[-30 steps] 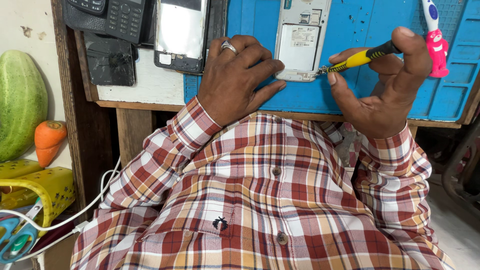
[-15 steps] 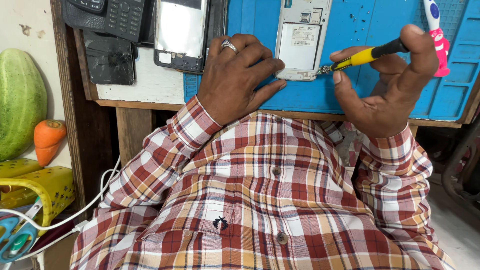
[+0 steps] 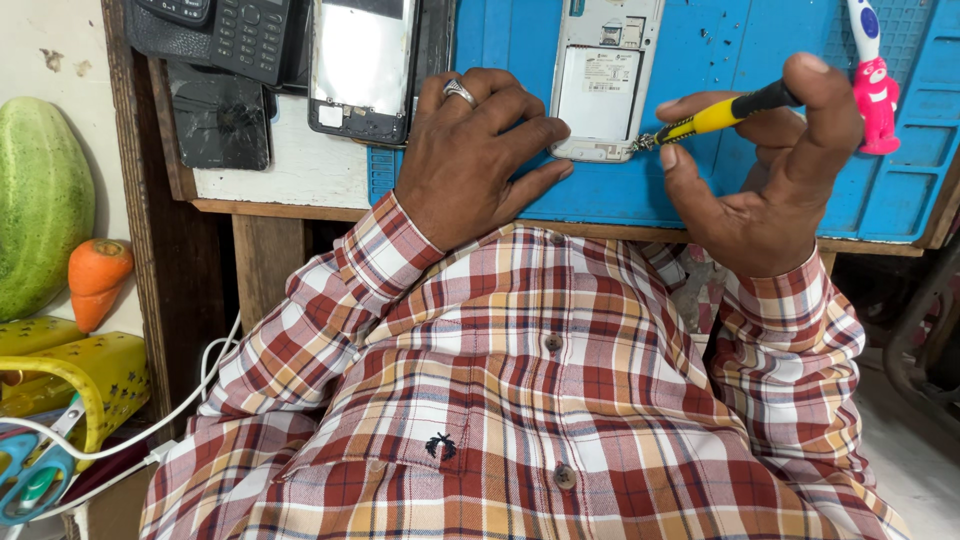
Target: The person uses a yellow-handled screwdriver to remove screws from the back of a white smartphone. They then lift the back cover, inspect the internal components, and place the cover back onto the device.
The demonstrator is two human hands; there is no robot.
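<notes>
An opened white phone lies back-up on a blue work mat. My left hand, with a ring on one finger, rests flat on the mat and its fingertips press the phone's lower left corner. My right hand grips a small yellow-and-black screwdriver. Its metal tip touches the phone's lower right corner.
A phone with a silver back, a black keypad phone and a cracked dark screen lie at the upper left. A pink toothbrush stands at the right. A green gourd picture, an orange carrot, white cables and scissors sit at the left.
My right hand shifted slightly up and right with the screwdriver, its tip staying at the phone's lower right corner. My left hand has not moved.
</notes>
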